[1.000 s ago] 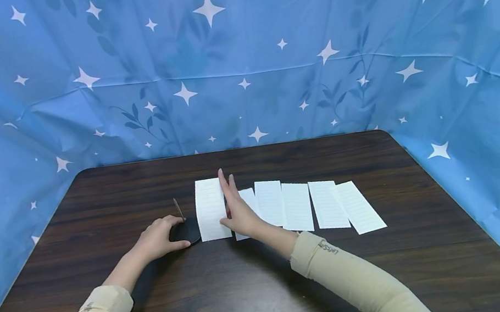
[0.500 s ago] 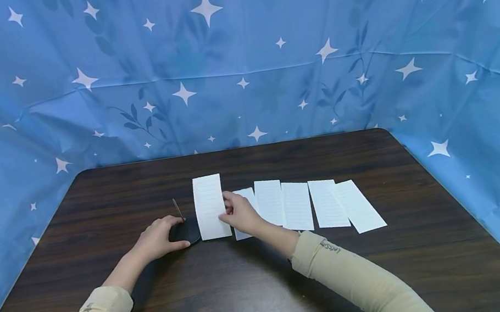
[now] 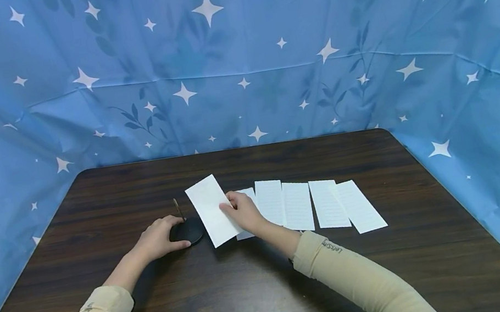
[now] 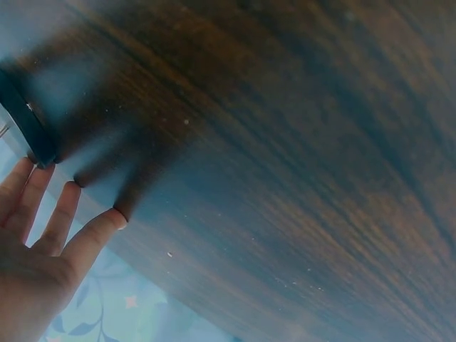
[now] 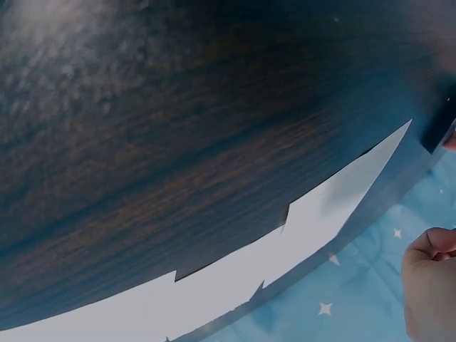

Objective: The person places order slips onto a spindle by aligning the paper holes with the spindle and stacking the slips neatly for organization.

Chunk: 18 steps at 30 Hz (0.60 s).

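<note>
A round black base with a thin upright metal pin, a bill spike point(image 3: 194, 230), stands left of the table's middle. My left hand point(image 3: 156, 240) holds its left side, thumb at the near edge and fingers at the far edge. In the left wrist view, fingertips meet the rim of the black base point(image 4: 27, 120). My right hand point(image 3: 246, 213) pinches a white paper slip point(image 3: 211, 213) by its right edge. That slip tilts with its top to the left, just right of the spike, and the side facing up looks blank. The right hand point(image 5: 431, 285) shows curled in the right wrist view.
Several lined white slips point(image 3: 297, 206) lie in a row to the right, some overlapping, the last one point(image 3: 361, 206) slanted. The leftmost is partly behind my right hand. The dark wood table point(image 3: 206, 308) ends at a blue star-patterned curtain point(image 3: 269, 96).
My right hand went from extended fingers against the slip to pinching its right edge. The slip has turned from upright to tilted, its lined face no longer showing. My left hand stays on the spike.
</note>
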### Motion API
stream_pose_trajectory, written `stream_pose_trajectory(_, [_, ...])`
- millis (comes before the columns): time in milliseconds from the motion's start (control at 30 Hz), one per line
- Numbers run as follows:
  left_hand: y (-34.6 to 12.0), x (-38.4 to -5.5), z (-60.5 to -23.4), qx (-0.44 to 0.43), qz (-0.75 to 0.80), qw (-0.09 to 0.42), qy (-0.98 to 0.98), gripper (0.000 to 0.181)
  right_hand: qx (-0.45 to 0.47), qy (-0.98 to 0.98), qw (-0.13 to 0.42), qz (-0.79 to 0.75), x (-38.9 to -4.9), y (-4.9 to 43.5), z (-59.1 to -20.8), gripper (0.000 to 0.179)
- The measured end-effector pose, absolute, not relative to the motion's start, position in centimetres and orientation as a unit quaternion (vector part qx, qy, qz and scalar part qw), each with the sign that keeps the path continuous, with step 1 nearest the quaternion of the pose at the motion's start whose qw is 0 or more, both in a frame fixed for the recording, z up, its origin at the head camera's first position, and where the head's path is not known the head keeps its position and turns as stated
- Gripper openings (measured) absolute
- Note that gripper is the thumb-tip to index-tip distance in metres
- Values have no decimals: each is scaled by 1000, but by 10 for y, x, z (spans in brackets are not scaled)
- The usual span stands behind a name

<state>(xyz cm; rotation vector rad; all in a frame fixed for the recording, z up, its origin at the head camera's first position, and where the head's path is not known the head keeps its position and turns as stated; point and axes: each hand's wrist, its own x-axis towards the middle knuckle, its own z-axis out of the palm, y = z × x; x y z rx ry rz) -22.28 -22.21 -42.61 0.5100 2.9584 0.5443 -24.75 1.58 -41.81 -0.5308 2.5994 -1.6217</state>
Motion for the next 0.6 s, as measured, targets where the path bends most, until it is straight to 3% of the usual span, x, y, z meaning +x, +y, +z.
stream_pose_trajectory(600, [-223, -223, -425, 167, 178, 44, 969, 62, -134, 816, 14, -563, -245, 16, -410, 24])
